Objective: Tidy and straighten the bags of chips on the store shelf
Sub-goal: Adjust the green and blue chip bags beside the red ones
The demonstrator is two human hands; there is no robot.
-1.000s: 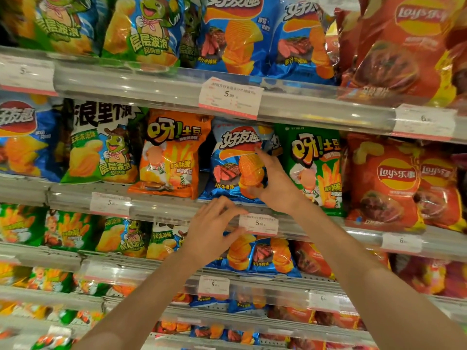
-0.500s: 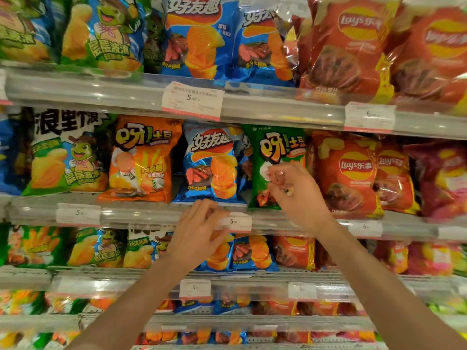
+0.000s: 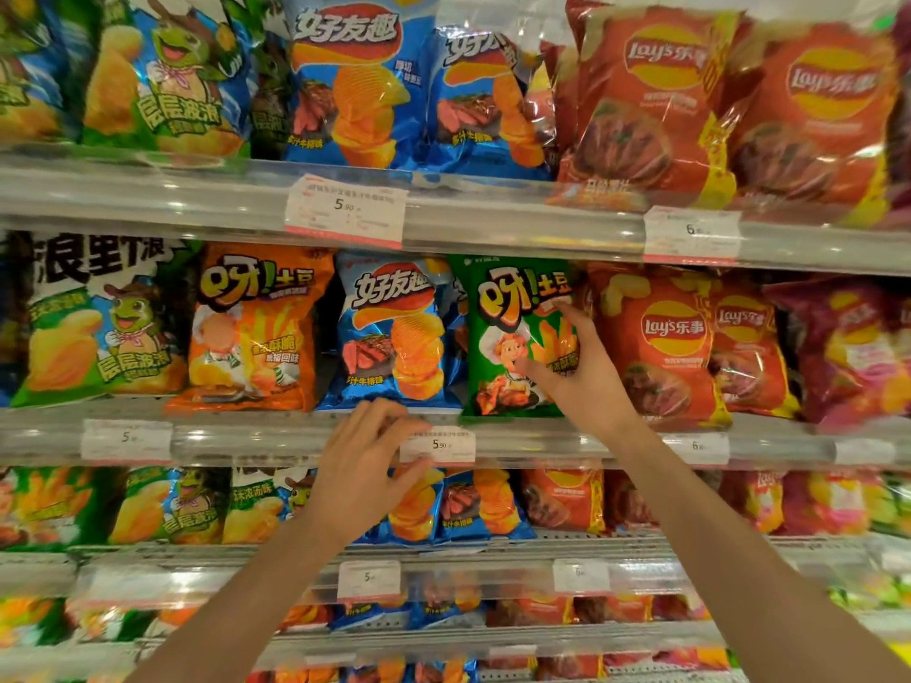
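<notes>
On the grey middle shelf (image 3: 256, 438), a glossy green foil chip bag (image 3: 498, 347) stands upright; the right hand (image 3: 579, 372) presses it with spread fingers (the left hand (image 3: 365, 465), loosely curled, holds nothing).

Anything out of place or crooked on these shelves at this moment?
Yes. On the middle shelf the green bag sits slightly crooked, its bottom edge poking past the shelf front, with the right hand on it. The orange bag two places left also tilts, its lower left corner splayed outward.
</notes>
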